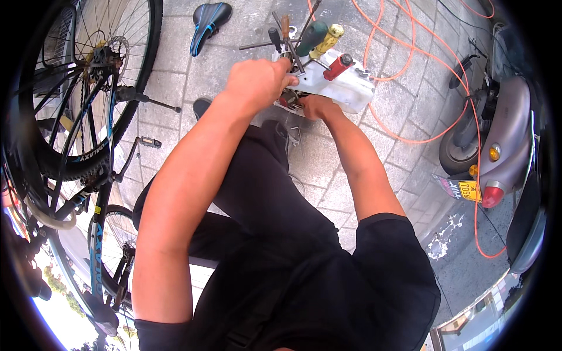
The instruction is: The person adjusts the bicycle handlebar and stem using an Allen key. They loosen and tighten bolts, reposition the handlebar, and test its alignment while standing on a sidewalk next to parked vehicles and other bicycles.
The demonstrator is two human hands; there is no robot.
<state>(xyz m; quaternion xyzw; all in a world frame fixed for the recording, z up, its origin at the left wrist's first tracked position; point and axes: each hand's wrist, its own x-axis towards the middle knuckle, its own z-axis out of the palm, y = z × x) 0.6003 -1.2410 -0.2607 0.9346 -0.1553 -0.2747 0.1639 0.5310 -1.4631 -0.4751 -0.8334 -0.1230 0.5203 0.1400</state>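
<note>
A white plastic tool container (351, 92) rests on the paving ahead of me, full of hand tools. My left hand (257, 82) is at its left side with curled fingers and the thumb along the metal tools; what it grips is hidden. My right hand (319, 107) reaches into the near opening among small tools, its fingertips out of sight. Sticking up from the container are a green-handled screwdriver (312, 38), a yellow-handled screwdriver (328, 41), a brown wooden-handled tool (285, 26), a black-handled tool (275, 38) and a red tool (338, 67).
On the left stands a bicycle with a large wheel (149, 52) and a pedal (151, 142). A black and blue saddle (209, 26) lies on the paving. An orange hose (404, 141) loops on the right, near a parked scooter (506, 126). Wrenches (295, 136) lie by my foot.
</note>
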